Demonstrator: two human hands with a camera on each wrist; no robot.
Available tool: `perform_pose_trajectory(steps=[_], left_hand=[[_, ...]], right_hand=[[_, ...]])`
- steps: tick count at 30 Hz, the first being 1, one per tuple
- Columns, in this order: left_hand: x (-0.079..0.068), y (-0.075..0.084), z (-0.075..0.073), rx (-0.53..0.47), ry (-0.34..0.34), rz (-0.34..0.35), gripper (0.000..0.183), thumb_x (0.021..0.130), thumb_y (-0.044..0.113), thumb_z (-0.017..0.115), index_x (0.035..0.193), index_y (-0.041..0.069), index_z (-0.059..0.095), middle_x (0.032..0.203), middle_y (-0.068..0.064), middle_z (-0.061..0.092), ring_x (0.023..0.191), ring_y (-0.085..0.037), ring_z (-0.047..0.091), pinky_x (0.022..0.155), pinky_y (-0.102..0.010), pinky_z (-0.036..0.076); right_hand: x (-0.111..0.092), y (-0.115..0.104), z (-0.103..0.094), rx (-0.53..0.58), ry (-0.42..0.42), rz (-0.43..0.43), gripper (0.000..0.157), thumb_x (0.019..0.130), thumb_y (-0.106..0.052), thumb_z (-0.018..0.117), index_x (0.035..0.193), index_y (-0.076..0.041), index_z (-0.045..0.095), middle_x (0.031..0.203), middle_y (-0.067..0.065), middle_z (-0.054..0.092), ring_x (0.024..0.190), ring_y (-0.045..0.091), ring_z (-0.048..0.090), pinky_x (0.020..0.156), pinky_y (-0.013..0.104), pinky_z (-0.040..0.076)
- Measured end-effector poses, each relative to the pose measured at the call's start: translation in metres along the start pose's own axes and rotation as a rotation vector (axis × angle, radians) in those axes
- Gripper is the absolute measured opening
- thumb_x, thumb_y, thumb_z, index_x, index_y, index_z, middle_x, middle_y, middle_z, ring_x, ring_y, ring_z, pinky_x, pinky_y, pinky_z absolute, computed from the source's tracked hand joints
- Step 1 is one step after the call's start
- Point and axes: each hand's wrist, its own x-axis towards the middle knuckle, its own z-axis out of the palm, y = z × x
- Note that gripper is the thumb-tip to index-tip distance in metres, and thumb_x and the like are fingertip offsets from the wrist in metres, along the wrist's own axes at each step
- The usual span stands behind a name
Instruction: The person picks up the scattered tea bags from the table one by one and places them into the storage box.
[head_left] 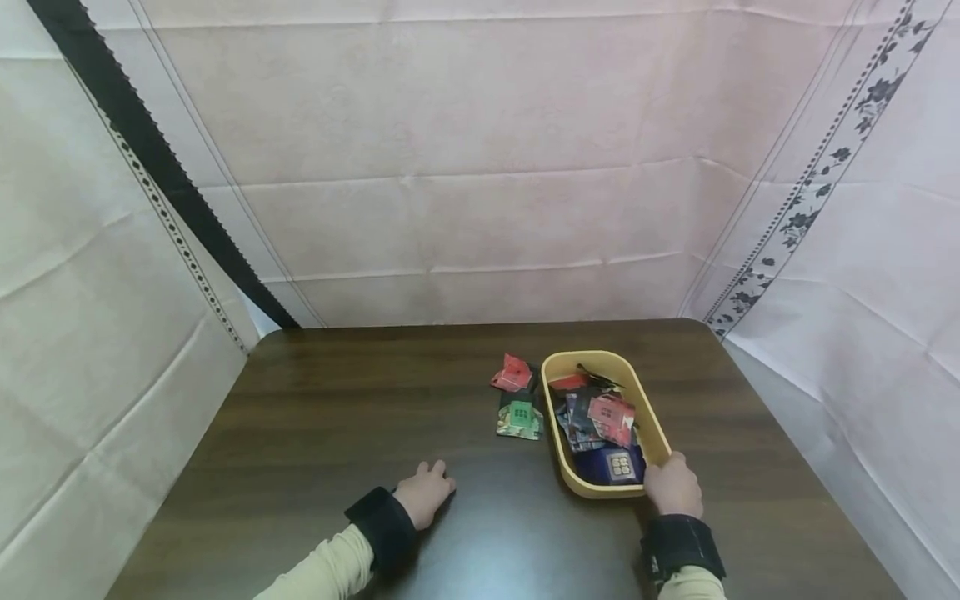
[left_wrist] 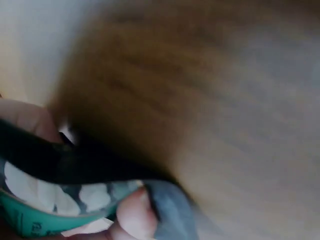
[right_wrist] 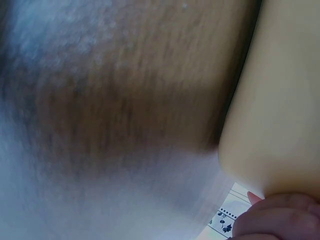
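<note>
In the left wrist view, the thumb and a finger of my left hand (head_left: pixel 426 493) pinch a green and black printed packet (left_wrist: pixel 50 197). The head view shows that hand low over the table, left of the basket, with the packet hidden from sight. At the near right corner, my right hand (head_left: pixel 675 486) grips the rim of a yellow plastic basket (head_left: pixel 600 492). Inside the basket lie several small packets, among them a red one (head_left: pixel 612 418) and a dark blue one (head_left: pixel 611 464). Left of the basket, a red packet (head_left: pixel 514 373) and a green packet (head_left: pixel 521 417) rest on the table.
The dark brown wooden table (head_left: pixel 337 400) has rounded far corners. Pale cloth (head_left: pixel 480 167) hangs behind it and on both sides, with a floral strip (head_left: pixel 825 171) at the right and a black band (head_left: pixel 172 171) at the left.
</note>
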Motion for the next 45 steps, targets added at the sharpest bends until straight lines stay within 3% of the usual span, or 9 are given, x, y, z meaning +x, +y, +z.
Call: perform_pose_trajectory(steps=[9, 17, 23, 30, 33, 36, 38, 41, 45], left_hand=[[0.035, 0.007, -0.017, -0.022, 0.128, 0.148, 0.027, 0.071, -0.004, 0.068, 0.095, 0.009, 0.066, 0.089, -0.009, 0.054, 0.082, -0.022, 0.049, 0.054, -0.026, 0.047], [0.094, 0.038, -0.085, 0.024, 0.308, 0.288, 0.029, 0.074, -0.002, 0.067, 0.099, 0.010, 0.063, 0.099, -0.009, 0.053, 0.089, -0.022, 0.046, 0.063, -0.027, 0.046], [0.132, 0.072, -0.120, 0.041, 0.321, 0.305, 0.040, 0.076, 0.001, 0.069, 0.111, 0.013, 0.054, 0.108, -0.008, 0.049, 0.095, -0.022, 0.042, 0.063, -0.027, 0.046], [0.172, 0.097, -0.126, 0.087, 0.304, 0.340, 0.043, 0.076, 0.007, 0.069, 0.114, 0.015, 0.050, 0.108, -0.005, 0.046, 0.095, -0.018, 0.040, 0.064, -0.023, 0.044], [0.180, 0.098, -0.126, 0.042, 0.254, 0.361, 0.056, 0.073, 0.007, 0.071, 0.123, 0.018, 0.047, 0.119, -0.005, 0.046, 0.109, -0.021, 0.041, 0.080, -0.030, 0.045], [0.182, 0.097, -0.128, -0.076, 0.193, 0.401, 0.079, 0.071, 0.018, 0.077, 0.137, 0.026, 0.036, 0.139, -0.006, 0.035, 0.130, -0.025, 0.027, 0.100, -0.046, 0.030], [0.182, 0.096, -0.131, -0.167, 0.166, 0.432, 0.093, 0.068, 0.031, 0.080, 0.143, 0.030, 0.025, 0.148, -0.006, 0.021, 0.137, -0.025, 0.012, 0.104, -0.053, 0.016], [0.184, 0.090, -0.134, -0.265, 0.184, 0.469, 0.100, 0.067, 0.044, 0.077, 0.146, 0.030, 0.017, 0.151, -0.007, 0.012, 0.138, -0.024, 0.007, 0.105, -0.052, 0.010], [0.187, 0.074, -0.131, -0.349, 0.305, 0.487, 0.076, 0.084, 0.039, 0.062, 0.145, 0.019, 0.022, 0.148, -0.014, 0.019, 0.135, -0.028, 0.018, 0.106, -0.046, 0.018]], right_hand=[[0.002, 0.002, -0.008, -0.018, 0.017, -0.012, 0.046, 0.086, -0.016, 0.038, 0.121, 0.012, 0.032, 0.109, 0.038, 0.047, 0.094, 0.050, 0.050, 0.076, 0.058, 0.041], [0.002, 0.004, -0.010, -0.020, 0.010, -0.004, 0.046, 0.086, -0.015, 0.040, 0.124, 0.011, 0.032, 0.110, 0.038, 0.047, 0.093, 0.048, 0.051, 0.073, 0.055, 0.042], [-0.001, 0.006, -0.005, -0.024, -0.002, -0.039, 0.044, 0.086, -0.015, 0.041, 0.121, 0.011, 0.034, 0.107, 0.038, 0.049, 0.089, 0.049, 0.053, 0.068, 0.055, 0.043], [-0.007, 0.006, 0.005, -0.021, 0.021, -0.064, 0.042, 0.085, -0.014, 0.043, 0.119, 0.010, 0.036, 0.104, 0.038, 0.051, 0.087, 0.049, 0.054, 0.066, 0.056, 0.044], [-0.010, 0.004, 0.010, -0.012, 0.020, -0.069, 0.042, 0.084, -0.014, 0.045, 0.118, 0.010, 0.037, 0.103, 0.037, 0.052, 0.088, 0.050, 0.054, 0.066, 0.056, 0.044], [-0.011, 0.004, 0.011, -0.010, 0.030, -0.067, 0.042, 0.084, -0.013, 0.046, 0.118, 0.010, 0.038, 0.103, 0.037, 0.052, 0.088, 0.050, 0.054, 0.065, 0.056, 0.044], [-0.009, 0.005, 0.009, -0.011, 0.041, -0.067, 0.041, 0.084, -0.013, 0.046, 0.117, 0.010, 0.039, 0.102, 0.037, 0.052, 0.088, 0.050, 0.054, 0.065, 0.056, 0.044], [-0.006, 0.007, 0.004, -0.009, 0.052, -0.068, 0.040, 0.084, -0.014, 0.046, 0.116, 0.010, 0.039, 0.101, 0.037, 0.052, 0.086, 0.050, 0.054, 0.064, 0.055, 0.044], [-0.002, 0.010, -0.005, -0.003, 0.059, -0.059, 0.041, 0.084, -0.013, 0.045, 0.116, 0.010, 0.038, 0.101, 0.037, 0.052, 0.087, 0.050, 0.054, 0.066, 0.056, 0.043]])
